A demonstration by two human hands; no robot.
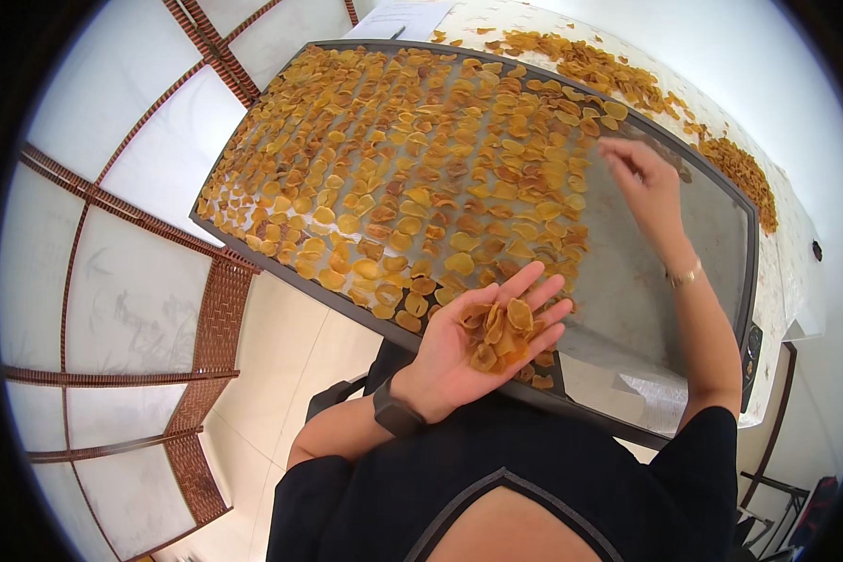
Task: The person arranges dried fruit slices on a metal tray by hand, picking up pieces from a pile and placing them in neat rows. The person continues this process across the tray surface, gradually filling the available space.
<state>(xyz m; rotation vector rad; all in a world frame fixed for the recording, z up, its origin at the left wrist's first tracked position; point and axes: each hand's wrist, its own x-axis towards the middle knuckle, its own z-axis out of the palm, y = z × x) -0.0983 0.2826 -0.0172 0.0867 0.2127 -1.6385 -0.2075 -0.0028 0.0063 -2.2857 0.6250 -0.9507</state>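
My left hand point(488, 337) is palm up with its fingers spread, and a small heap of dried orange-brown slices point(495, 336) rests on it. Beneath it lies a dark-framed mesh screen point(646, 281) bearing rows of similar dried slices point(407, 175) over its left and middle parts. My right hand point(639, 168) hovers over the screen's right part, beside the end of the upper rows. Its fingers are bent with the tips close together; whether a slice is between them cannot be told.
Behind the screen, a patterned white tabletop point(780, 168) holds loose piles of dried slices point(608, 70). Papers with writing point(404, 20) and a pen point(397, 32) lie at the far edge. A woven-framed folding screen point(133, 295) stands left; a black folding chair point(780, 492) is lower right.
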